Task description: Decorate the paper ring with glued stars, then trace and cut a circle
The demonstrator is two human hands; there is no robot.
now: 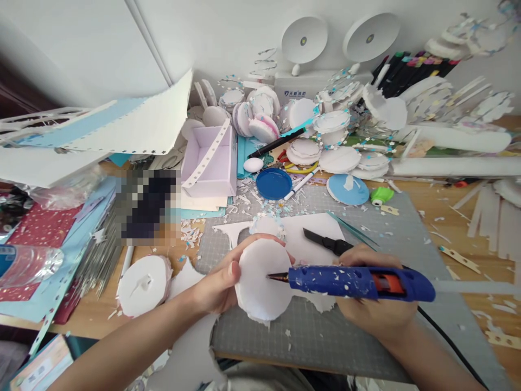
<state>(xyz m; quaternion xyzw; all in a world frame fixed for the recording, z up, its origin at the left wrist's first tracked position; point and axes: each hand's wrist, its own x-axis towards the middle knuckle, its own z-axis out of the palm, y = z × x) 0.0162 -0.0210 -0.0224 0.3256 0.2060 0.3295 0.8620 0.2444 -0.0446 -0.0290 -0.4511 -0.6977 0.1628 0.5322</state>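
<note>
My left hand [217, 285] grips a white round foam disc [260, 288] by its left edge, thumb on top, holding it tilted above the grey cutting mat [366, 326]. My right hand [374, 309] is wrapped round a blue hot glue gun [358, 282]. The gun lies level, and its metal nozzle touches the middle of the disc's face. A black cord runs from the gun toward the lower right.
A black utility knife [325, 241] and white cut sheet [309, 233] lie on the mat behind the hands. Another white disc [142, 285] sits left. A blue lid [273, 183], lilac box [211, 163], stacked discs [337, 157], markers [411, 65] and paper scraps crowd the far side.
</note>
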